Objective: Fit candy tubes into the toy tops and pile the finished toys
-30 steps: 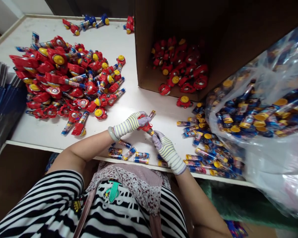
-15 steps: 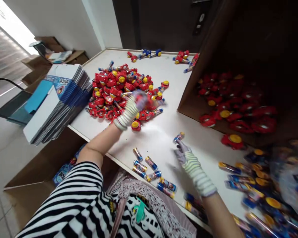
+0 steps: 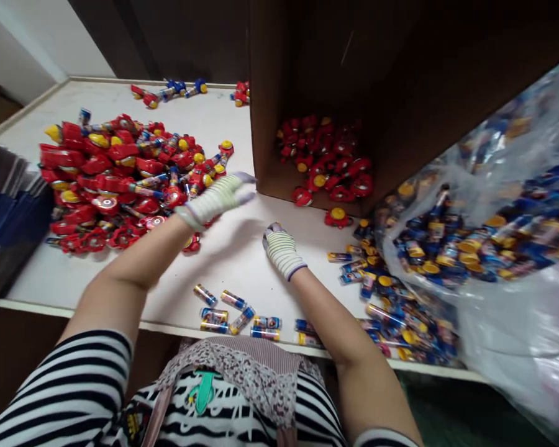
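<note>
Both my hands wear white striped gloves with greyish-purple fingers. My left hand [image 3: 226,194] is over the right edge of a heap of red toys [image 3: 116,180] with yellow parts and attached tubes. Its fingers stretch to the right, slightly blurred, and nothing shows in them. Lower and to the right, my right hand [image 3: 282,248] is closed just above the white tabletop [image 3: 242,248]. A bit of yellow shows at its fingertips, from a small tube mostly hidden by the glove. Several blue-and-yellow tubes [image 3: 233,300] lie near the table's front edge.
A brown cardboard box [image 3: 279,186] lies on its side with red toys [image 3: 330,155] inside. A clear plastic bag [image 3: 494,310] full of blue-and-yellow tubes spills at the right. Flat printed cartons [image 3: 9,217] are stacked at the left. Red and blue toys [image 3: 172,90] line the back edge.
The view has swung right. My left hand has come away from the heap's toys, its fingers now stretched out. My right hand has closed where it was reaching for a lone tube.
</note>
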{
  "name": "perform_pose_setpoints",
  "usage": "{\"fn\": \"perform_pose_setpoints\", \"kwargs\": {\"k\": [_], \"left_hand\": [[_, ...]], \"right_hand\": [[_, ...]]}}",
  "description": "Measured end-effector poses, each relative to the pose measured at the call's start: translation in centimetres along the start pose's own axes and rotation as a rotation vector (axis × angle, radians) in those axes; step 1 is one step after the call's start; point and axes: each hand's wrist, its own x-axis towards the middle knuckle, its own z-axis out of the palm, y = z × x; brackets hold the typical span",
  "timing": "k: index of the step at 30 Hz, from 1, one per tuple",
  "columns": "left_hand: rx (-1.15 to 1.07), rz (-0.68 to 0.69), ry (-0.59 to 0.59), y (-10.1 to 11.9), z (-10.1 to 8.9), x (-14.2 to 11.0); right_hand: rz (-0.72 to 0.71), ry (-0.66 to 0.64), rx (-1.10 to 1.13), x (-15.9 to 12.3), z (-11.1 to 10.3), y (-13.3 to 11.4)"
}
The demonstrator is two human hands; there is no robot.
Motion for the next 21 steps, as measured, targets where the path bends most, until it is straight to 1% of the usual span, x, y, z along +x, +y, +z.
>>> {"fn": "perform_pose_setpoints", "kwargs": {"k": [1, 2, 3, 4, 5, 6, 7, 8, 10, 12, 14, 16, 18, 19, 21], "left_hand": [[-0.022, 0.052, -0.081, 2.4, 3.4, 2.2], [0.000, 0.079, -0.190, 4.5, 6.5, 4.3], [0.040, 0.052, -0.246, 6.3, 9.2, 6.3], [0.075, -0.021, -0.245, 7.8, 11.4, 8.1], [0.103, -0.102, -0.236, 8.9, 13.2, 9.5], [0.103, -0.183, -0.207, 9.6, 14.5, 10.6], [0.080, -0.243, -0.177, 10.1, 15.4, 11.2], [0.042, -0.275, -0.160, 10.3, 15.9, 11.6], [-0.038, -0.276, -0.154, 10.1, 16.1, 11.3], [-0.102, -0.259, -0.163, 9.3, 15.2, 10.0], [-0.176, -0.245, -0.188, 8.2, 13.7, 7.6], [-0.271, -0.220, -0.202, 7.1, 12.0, 4.3], [-0.499, -0.198, -0.153, 6.2, 10.4, 0.5], [-0.661, -0.192, -0.124, 5.9, 9.7, -1.4], [-0.974, -0.199, -0.101, 5.7, 8.9, -4.5]], "right_hand": [[0.016, -0.005, -0.002, -0.4, 0.0, 0.7], [0.029, -0.010, 0.000, -0.9, 0.1, 1.4], [0.041, -0.016, 0.003, -1.5, 0.1, 2.2], [0.051, -0.020, 0.009, -2.1, 0.2, 2.9], [0.062, -0.022, 0.017, -2.7, 0.2, 3.7], [0.075, -0.022, 0.025, -3.3, 0.3, 4.4], [0.090, -0.019, 0.031, -3.8, 0.4, 5.0], [0.110, -0.008, 0.038, -4.3, 0.6, 5.6], [0.159, 0.044, 0.066, -4.9, 0.9, 6.7], [0.200, 0.108, 0.121, -5.1, 1.1, 7.7], [0.199, 0.149, 0.183, -5.1, 1.2, 8.8], [0.173, 0.156, 0.224, -5.2, 1.1, 9.7], [0.142, 0.191, 0.286, -5.5, 0.9, 10.2], [0.111, 0.232, 0.338, -5.8, 0.7, 10.2], [0.005, 0.338, 0.455, -6.6, 0.4, 9.7]]}}
